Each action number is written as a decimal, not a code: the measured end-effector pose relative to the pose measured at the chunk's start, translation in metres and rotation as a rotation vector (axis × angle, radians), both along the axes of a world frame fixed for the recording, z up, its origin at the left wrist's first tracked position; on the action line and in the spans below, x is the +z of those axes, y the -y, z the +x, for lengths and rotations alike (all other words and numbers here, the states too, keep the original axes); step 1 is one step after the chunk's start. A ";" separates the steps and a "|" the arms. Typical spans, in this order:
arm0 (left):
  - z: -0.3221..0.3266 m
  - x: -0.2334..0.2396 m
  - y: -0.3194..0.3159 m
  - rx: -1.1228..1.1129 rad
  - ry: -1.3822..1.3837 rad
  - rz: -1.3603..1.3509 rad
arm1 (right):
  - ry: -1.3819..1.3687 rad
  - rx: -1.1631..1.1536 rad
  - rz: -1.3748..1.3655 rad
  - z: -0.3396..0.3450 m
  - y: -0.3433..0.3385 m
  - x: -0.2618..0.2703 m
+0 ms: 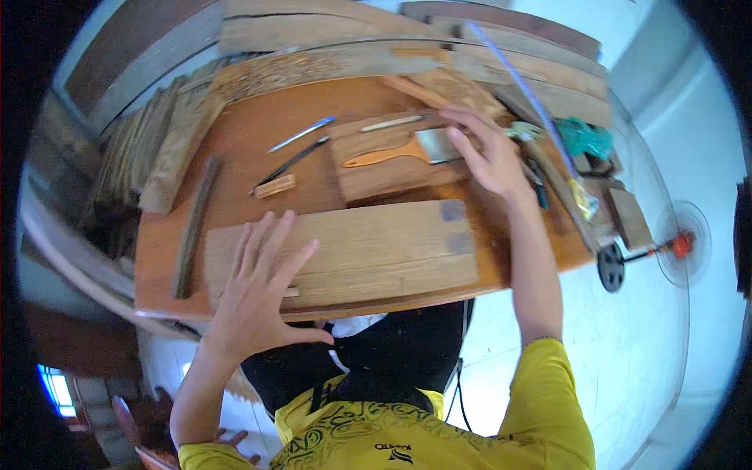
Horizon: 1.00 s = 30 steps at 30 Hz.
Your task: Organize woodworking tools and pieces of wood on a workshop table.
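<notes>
My left hand (252,294), fingers spread, is over the left end of a pale wooden board (376,252) at the table's near edge; firm contact cannot be told. A short thin wood strip (291,292) shows beside it. My right hand (484,153) reaches over the right end of a browner wood block (370,187), its fingertips near a wooden stick (411,91). On that block lie an orange-handled scraper or putty knife (385,155), partly behind the hand, and a pale slim tool (392,123). Whether the right fingers touch the stick is unclear.
On the orange-brown table (247,135) lie a blue pen (301,134), a dark pencil-like tool (294,164), a small wood block (275,186) and a dark strip (197,226). Stacked boards (153,147) edge the left; a long blue rule (523,94), green plastic (584,138) and a fan (681,244) are right.
</notes>
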<state>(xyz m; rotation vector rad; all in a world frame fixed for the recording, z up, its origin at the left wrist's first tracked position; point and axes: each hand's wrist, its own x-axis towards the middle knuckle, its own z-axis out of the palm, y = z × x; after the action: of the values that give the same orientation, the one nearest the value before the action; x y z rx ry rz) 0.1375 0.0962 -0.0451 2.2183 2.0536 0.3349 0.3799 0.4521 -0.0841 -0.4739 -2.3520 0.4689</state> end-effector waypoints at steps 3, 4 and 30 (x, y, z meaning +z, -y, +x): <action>0.008 -0.016 -0.026 0.019 -0.019 0.060 | -0.109 -0.092 -0.034 0.008 -0.014 -0.007; 0.007 -0.026 -0.031 0.036 -0.063 0.065 | -0.133 -0.129 -0.055 0.008 -0.013 -0.008; -0.124 -0.008 -0.046 0.271 0.290 0.145 | -0.144 -0.467 -0.166 0.022 -0.037 -0.019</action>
<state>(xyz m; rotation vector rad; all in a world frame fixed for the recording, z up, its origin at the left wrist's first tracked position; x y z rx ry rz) 0.0140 0.1420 -0.0532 1.8238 2.2214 0.8013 0.4023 0.4895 -0.1029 -1.0029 -1.9864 0.4579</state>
